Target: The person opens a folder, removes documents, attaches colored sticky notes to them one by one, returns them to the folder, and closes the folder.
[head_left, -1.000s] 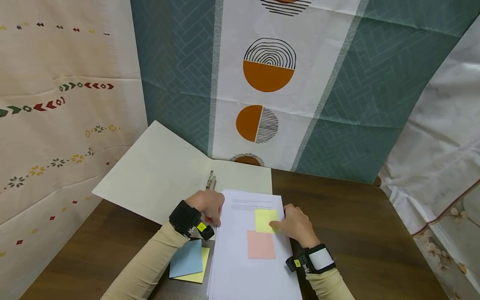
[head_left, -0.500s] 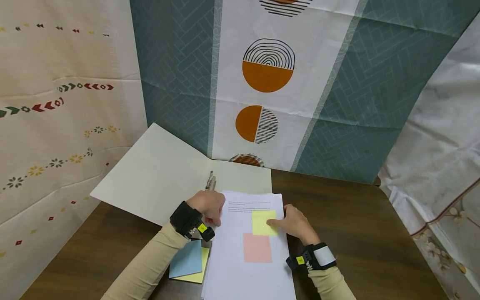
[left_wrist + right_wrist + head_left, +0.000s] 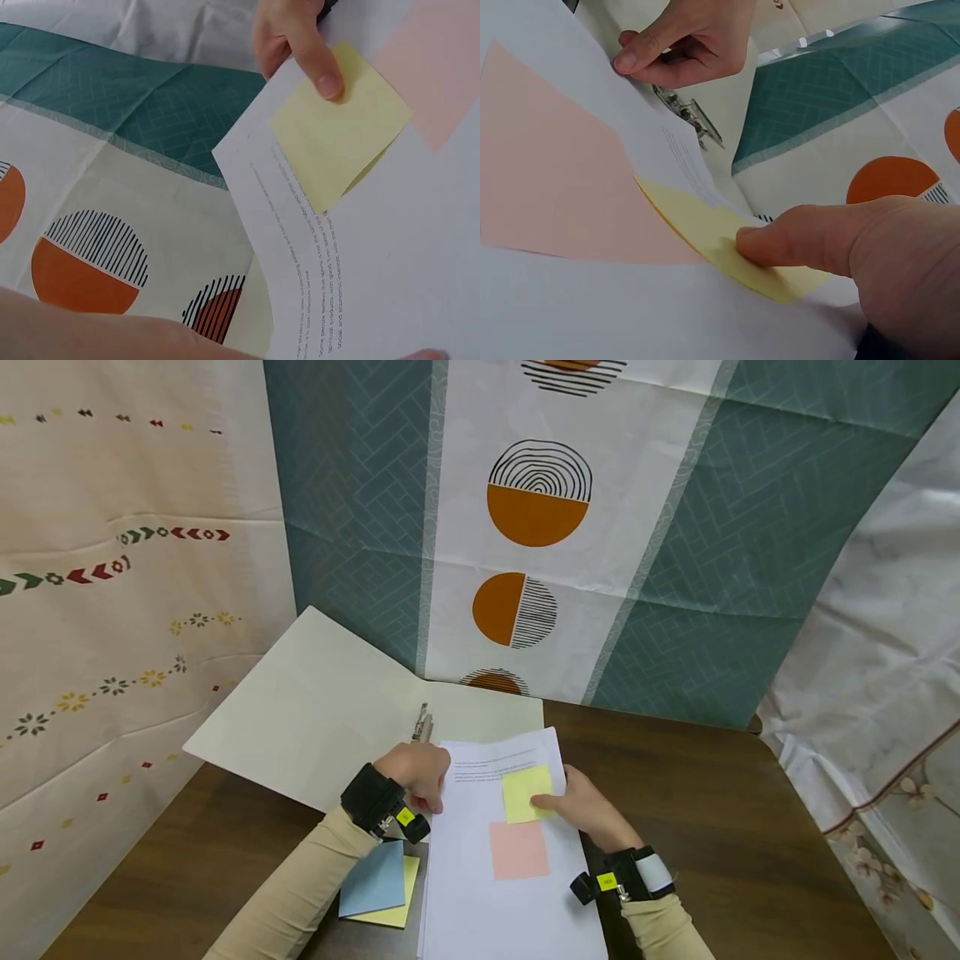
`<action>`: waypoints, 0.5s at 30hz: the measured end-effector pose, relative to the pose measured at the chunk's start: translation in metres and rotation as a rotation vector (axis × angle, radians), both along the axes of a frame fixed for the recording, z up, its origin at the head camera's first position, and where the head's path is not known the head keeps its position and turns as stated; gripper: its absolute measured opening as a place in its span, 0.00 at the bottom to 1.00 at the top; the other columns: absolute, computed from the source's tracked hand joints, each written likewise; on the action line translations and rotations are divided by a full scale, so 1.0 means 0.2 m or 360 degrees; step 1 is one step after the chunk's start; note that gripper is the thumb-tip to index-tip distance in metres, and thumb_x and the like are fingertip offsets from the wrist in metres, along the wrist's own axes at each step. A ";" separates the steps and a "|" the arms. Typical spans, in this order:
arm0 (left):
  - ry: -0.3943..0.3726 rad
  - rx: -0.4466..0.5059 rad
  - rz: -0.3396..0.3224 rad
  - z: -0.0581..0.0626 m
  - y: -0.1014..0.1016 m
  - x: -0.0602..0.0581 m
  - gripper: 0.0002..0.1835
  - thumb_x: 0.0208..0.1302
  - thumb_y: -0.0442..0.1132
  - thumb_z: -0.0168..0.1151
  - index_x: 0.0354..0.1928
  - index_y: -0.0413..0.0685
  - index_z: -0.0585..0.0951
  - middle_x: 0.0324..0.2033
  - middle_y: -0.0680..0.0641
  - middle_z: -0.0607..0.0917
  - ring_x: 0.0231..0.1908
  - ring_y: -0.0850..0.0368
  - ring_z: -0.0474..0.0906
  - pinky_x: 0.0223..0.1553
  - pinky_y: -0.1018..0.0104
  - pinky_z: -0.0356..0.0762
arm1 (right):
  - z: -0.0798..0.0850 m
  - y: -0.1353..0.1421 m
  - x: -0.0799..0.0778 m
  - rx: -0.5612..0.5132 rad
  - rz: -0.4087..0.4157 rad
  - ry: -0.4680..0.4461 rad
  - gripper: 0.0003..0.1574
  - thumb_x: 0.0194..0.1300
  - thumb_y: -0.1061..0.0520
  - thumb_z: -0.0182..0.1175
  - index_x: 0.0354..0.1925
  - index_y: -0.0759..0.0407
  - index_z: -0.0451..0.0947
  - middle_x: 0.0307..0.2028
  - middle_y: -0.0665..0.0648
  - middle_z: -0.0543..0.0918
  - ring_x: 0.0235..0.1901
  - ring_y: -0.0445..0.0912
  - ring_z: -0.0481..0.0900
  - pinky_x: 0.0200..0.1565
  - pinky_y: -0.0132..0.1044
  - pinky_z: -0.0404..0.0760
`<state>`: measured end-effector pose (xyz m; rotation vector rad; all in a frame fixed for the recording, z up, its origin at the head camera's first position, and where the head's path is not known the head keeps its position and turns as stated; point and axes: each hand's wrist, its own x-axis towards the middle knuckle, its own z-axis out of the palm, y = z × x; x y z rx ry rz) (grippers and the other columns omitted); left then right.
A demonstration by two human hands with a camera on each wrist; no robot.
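Observation:
A stack of white paper sheets [image 3: 510, 914] with printed lines near the top is held at both sides. My left hand [image 3: 418, 772] pinches its left edge between thumb and finger, as the right wrist view shows. At the right edge my right hand [image 3: 592, 810] grips the sheets, its thumb on a yellow sticky note [image 3: 520, 785]; its other fingers are hidden beneath the paper. Just below that note lies a pink sticky note [image 3: 519, 852]. The upper right of the paper bends upward. Behind the sheets, an open white binder [image 3: 330, 693] shows its metal clip [image 3: 422, 723].
Blue sticky notes [image 3: 375, 877] lie over yellow notes [image 3: 401, 914] beside my left forearm. The brown wooden table [image 3: 697, 827] extends to the right. Patterned cloths, among them a teal and white one [image 3: 352, 527], hang behind and at the sides.
The sheets shifted slightly left, then back right, with the top right corner now lifted higher. My right hand moved a little with them; my left hand stayed almost still.

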<state>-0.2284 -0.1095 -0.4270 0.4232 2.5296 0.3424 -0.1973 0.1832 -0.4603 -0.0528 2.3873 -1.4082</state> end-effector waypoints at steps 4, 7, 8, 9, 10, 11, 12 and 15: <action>-0.0022 0.0012 -0.0007 0.00 0.00 0.00 0.14 0.67 0.39 0.83 0.27 0.48 0.86 0.21 0.51 0.87 0.22 0.59 0.81 0.28 0.68 0.72 | 0.00 -0.01 0.02 -0.0092 0.0039 0.0008 0.34 0.76 0.63 0.68 0.75 0.65 0.74 0.58 0.65 0.90 0.44 0.51 0.89 0.47 0.45 0.87; -0.0028 0.0040 -0.0011 0.01 -0.01 0.00 0.14 0.67 0.39 0.83 0.27 0.48 0.87 0.21 0.51 0.87 0.22 0.59 0.80 0.28 0.68 0.72 | 0.02 -0.02 0.03 -0.0047 -0.0025 0.0047 0.39 0.74 0.65 0.69 0.77 0.66 0.69 0.61 0.67 0.88 0.50 0.53 0.87 0.53 0.48 0.85; -0.0027 0.0050 -0.0020 0.00 -0.01 0.00 0.13 0.67 0.39 0.83 0.27 0.48 0.87 0.21 0.51 0.87 0.23 0.59 0.80 0.29 0.68 0.72 | 0.02 -0.02 0.02 -0.0028 -0.0055 0.0058 0.41 0.73 0.65 0.70 0.78 0.66 0.67 0.64 0.68 0.86 0.53 0.55 0.86 0.57 0.51 0.84; -0.0023 0.0065 -0.0029 0.00 -0.02 0.00 0.14 0.67 0.39 0.83 0.27 0.48 0.87 0.21 0.51 0.87 0.23 0.59 0.80 0.29 0.68 0.72 | 0.03 -0.02 0.02 -0.0008 -0.0083 0.0069 0.42 0.73 0.65 0.70 0.78 0.67 0.65 0.66 0.69 0.84 0.56 0.57 0.85 0.61 0.54 0.84; -0.0015 0.0077 -0.0040 0.00 -0.02 0.00 0.14 0.68 0.39 0.83 0.26 0.48 0.87 0.21 0.51 0.86 0.24 0.58 0.80 0.30 0.68 0.71 | 0.03 -0.02 0.02 0.0006 -0.0112 0.0080 0.44 0.72 0.65 0.71 0.79 0.68 0.63 0.68 0.70 0.82 0.59 0.59 0.83 0.65 0.58 0.82; -0.0007 0.0091 -0.0054 0.00 -0.03 0.00 0.14 0.68 0.39 0.82 0.26 0.48 0.88 0.21 0.51 0.86 0.24 0.58 0.80 0.31 0.67 0.71 | 0.04 -0.02 0.01 0.0013 -0.0136 0.0089 0.44 0.72 0.65 0.71 0.79 0.68 0.63 0.70 0.71 0.80 0.62 0.61 0.81 0.69 0.62 0.80; 0.0008 0.0100 -0.0073 0.00 -0.03 -0.01 0.14 0.68 0.40 0.82 0.26 0.48 0.88 0.21 0.52 0.86 0.25 0.59 0.79 0.31 0.67 0.70 | 0.05 -0.01 0.01 0.0012 -0.0160 0.0097 0.44 0.73 0.65 0.70 0.79 0.67 0.62 0.71 0.72 0.79 0.65 0.62 0.80 0.72 0.64 0.77; 0.0044 0.0125 -0.0105 -0.01 -0.05 -0.03 0.15 0.69 0.41 0.82 0.24 0.50 0.88 0.20 0.54 0.85 0.25 0.59 0.77 0.32 0.65 0.68 | 0.09 0.03 0.00 -0.0027 -0.0208 0.0124 0.44 0.75 0.66 0.68 0.81 0.68 0.60 0.75 0.73 0.75 0.69 0.65 0.77 0.78 0.68 0.73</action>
